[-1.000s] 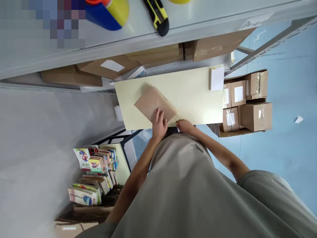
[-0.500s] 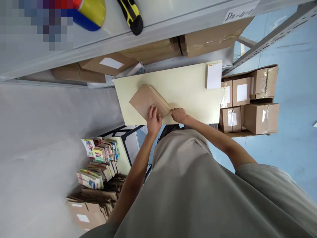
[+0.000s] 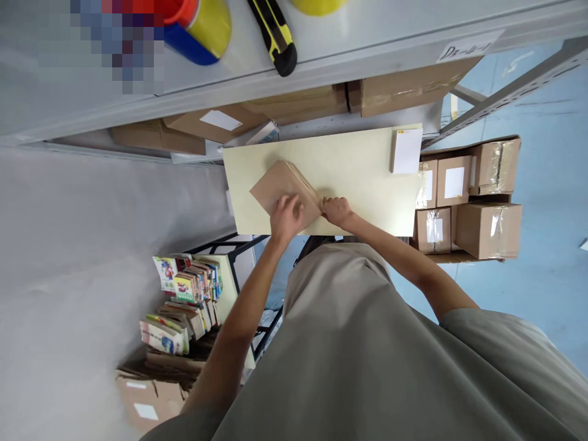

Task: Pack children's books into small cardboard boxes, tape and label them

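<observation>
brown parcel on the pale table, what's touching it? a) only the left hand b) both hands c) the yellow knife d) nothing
b: the left hand lies flat on the brown parcel and the right hand grips its near corner on the pale table.

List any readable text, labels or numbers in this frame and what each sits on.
"D", then a number code too blurred to read: handwritten white tag on the shelf edge.
White labels on the taped boxes: too small to read.
White pad on the cream table: no legible text.
Book covers at lower left: print too small to read.
Brown stack under the left hand and right hand: no text visible.
</observation>
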Demonstrator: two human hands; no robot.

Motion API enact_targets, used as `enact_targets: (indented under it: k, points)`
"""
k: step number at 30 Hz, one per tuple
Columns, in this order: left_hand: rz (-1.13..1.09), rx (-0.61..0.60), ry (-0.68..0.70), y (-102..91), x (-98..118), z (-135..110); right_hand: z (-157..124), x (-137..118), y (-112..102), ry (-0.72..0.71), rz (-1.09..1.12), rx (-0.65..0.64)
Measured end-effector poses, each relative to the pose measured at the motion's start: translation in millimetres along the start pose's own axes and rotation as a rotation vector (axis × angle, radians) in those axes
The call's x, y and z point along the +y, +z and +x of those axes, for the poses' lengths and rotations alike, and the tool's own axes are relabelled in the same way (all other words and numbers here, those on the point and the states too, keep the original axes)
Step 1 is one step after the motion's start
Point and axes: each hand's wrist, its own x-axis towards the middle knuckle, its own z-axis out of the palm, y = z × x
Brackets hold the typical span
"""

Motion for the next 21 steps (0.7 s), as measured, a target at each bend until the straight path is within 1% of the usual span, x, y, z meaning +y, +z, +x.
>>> enact_targets:
  k: [3, 5, 6, 7, 8, 10, 11, 12, 13, 14, 16, 18, 19, 21]
  points:
    - [-0.034, 0.062, -0.009, -24.5, -12, 61, -8, 14, 6, 0.116, 0.133, -0.011]
    - [-0.019, 0.082, -0.052, -36.5, -17, 106, -17, 21, 14, 0.155, 0.244, -0.034]
    - [0.005, 0.054, -0.09, -40.6, -18, 126, -22, 22, 20, 0.162, 0.322, -0.042]
    - [0.035, -0.003, -0.138, -43.5, -17, 143, -26, 22, 25, 0.172, 0.436, -0.05]
    - [0.065, -0.085, -0.189, -45.4, -16, 157, -29, 21, 30, 0.189, 0.586, -0.055]
    - [0.12, -0.268, -0.275, -47.4, -11, 175, -32, 14, 37, 0.233, 0.932, -0.064]
    - [0.144, -0.335, -0.299, -48.1, -9, 180, -33, 9, 38, 0.251, 1.091, -0.072]
    - [0.166, -0.378, -0.302, -49.3, -6, 181, -33, 3, 38, 0.265, 1.207, -0.076]
    - [0.184, -0.392, -0.29, -51.1, -5, 181, -34, -3, 37, 0.269, 1.268, -0.081]
    - [0.193, -0.385, -0.264, -53.9, -4, 179, -35, -9, 35, 0.271, 1.297, -0.081]
    - [0.17, -0.359, -0.204, -62.8, -5, 171, -41, -20, 30, 0.28, 1.285, -0.063]
    - [0.09, -0.35, -0.15, -75.6, -9, 159, -49, -30, 27, 0.304, 1.223, 0.019]
    - [0.033, -0.349, -0.121, -82.9, -12, 152, -55, -34, 25, 0.314, 1.192, 0.088]
    - [-0.096, -0.361, -0.052, -96.7, -18, 137, -66, -40, 22, 0.32, 1.132, 0.269]
